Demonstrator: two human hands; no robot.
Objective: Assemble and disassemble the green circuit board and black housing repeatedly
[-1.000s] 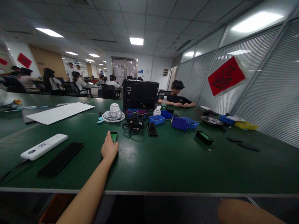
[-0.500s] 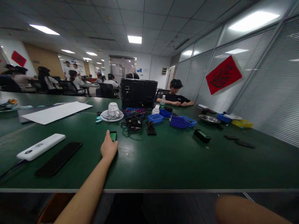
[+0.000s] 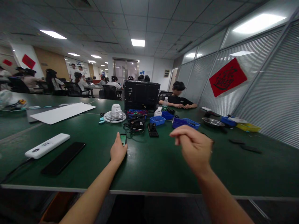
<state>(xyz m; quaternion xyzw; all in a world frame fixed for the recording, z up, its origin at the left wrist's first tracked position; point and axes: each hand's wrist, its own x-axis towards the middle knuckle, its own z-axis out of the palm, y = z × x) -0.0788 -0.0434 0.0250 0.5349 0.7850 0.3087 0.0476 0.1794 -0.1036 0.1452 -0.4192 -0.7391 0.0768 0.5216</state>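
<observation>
My left hand (image 3: 118,151) is closed around a small dark-rimmed object with a green face (image 3: 123,139), resting on the green table. Only its far end shows past the thumb; its kind is unclear. Over the table's right half, my right hand (image 3: 193,147) is raised with its fingers curled in. What those fingers hold, if anything, is hidden. Just behind this hand, the edge of a black box (image 3: 207,136) peeks out. Beyond my left hand sit a white fan (image 3: 115,115), a black device with cables (image 3: 137,125) and a small black stand (image 3: 152,130).
On the left lie a white power strip (image 3: 48,146), a black slab (image 3: 64,158) and a white sheet (image 3: 64,112). A monitor (image 3: 142,95), blue trays (image 3: 157,120) and a metal pan (image 3: 213,122) stand farther back. A person (image 3: 178,98) sits across the table.
My right arm has risen from below the table edge, and its hand now hovers over the table, covering most of the black box. The left hand keeps its hold. The view has shifted slightly.
</observation>
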